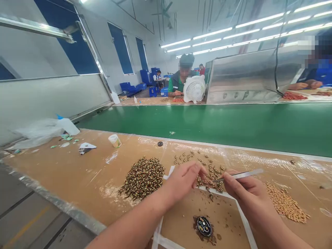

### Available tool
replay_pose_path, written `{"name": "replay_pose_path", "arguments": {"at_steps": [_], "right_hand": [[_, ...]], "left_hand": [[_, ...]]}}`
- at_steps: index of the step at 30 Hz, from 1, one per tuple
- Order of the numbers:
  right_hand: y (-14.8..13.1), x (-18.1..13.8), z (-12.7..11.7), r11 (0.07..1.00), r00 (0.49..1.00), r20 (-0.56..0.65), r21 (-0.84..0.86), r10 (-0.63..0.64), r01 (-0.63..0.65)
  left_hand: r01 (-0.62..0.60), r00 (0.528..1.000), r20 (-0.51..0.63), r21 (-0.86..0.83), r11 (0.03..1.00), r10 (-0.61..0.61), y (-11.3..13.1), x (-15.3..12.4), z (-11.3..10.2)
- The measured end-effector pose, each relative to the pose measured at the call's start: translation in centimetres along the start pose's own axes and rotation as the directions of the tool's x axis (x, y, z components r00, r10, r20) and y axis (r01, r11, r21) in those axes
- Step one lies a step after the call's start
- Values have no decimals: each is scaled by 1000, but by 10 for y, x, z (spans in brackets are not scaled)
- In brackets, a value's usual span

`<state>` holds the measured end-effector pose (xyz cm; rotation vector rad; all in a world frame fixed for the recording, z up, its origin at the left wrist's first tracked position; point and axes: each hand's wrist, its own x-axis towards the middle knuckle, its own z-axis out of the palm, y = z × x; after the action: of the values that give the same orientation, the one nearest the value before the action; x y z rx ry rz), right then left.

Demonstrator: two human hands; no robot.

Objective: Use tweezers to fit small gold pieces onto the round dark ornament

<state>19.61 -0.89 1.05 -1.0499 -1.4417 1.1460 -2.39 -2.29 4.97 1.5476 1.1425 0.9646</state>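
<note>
My left hand (pixel 184 180) hovers over scattered small gold pieces (pixel 207 171), its fingers pinched together on something too small to make out. My right hand (pixel 242 188) grips metal tweezers (pixel 240 175) whose tips point left toward the left fingertips. A dense heap of dark-and-gold pieces (pixel 142 177) lies to the left of my hands. A pile of small gold beads (pixel 285 203) lies to the right. Below my hands sits a small round black dish (pixel 204 226) inside a white-taped square (pixel 242 216).
The brown workbench (pixel 85 173) borders a green conveyor belt (pixel 233 124). On the bench's left are a small cup (pixel 114 140), a white bottle (pixel 67 125) and plastic sheeting (pixel 36 133). Across the belt a seated person (pixel 178 81) works beside a white fan (pixel 194 89).
</note>
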Motion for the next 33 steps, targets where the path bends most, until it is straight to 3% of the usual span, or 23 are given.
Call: {"name": "replay_pose_path", "arguments": {"at_steps": [2, 5, 7, 9, 12, 18, 23, 28, 31, 33], "right_hand": [[8, 1, 8, 998, 999, 32, 39, 44, -45], [16, 0, 18, 997, 996, 78, 56, 46, -51], [17, -3, 20, 999, 990, 139, 38, -14, 9], [15, -8, 20, 995, 973, 209, 13, -96, 96], [8, -14, 18, 977, 940, 278, -15, -199, 212], [6, -18, 16, 945, 904, 330, -84, -273, 316], [11, -17, 14, 939, 880, 397, -106, -263, 328], [10, -18, 14, 923, 804, 506, -40, -312, 383], [9, -19, 15, 916, 772, 545, -19, -327, 401], [8, -20, 16, 919, 760, 573, -29, -306, 392]], "left_hand": [[1, 998, -66, 310, 951, 21, 9, -2, -34], [249, 958, -278, 702, 667, -65, 10, -7, -98], [417, 904, -404, 762, 495, -139, 4, -10, -139], [497, 865, -473, 757, 425, -168, -6, -13, -171], [546, 838, -496, 750, 374, -229, -20, -15, -197], [586, 810, -516, 740, 330, -280, -37, -2, -205], [569, 820, -485, 747, 344, -303, -41, 6, -208], [566, 824, -509, 743, 356, -249, -37, 3, -210], [542, 838, -512, 742, 394, -188, -30, 5, -199], [489, 865, -477, 732, 474, -155, -23, 8, -180]]}}
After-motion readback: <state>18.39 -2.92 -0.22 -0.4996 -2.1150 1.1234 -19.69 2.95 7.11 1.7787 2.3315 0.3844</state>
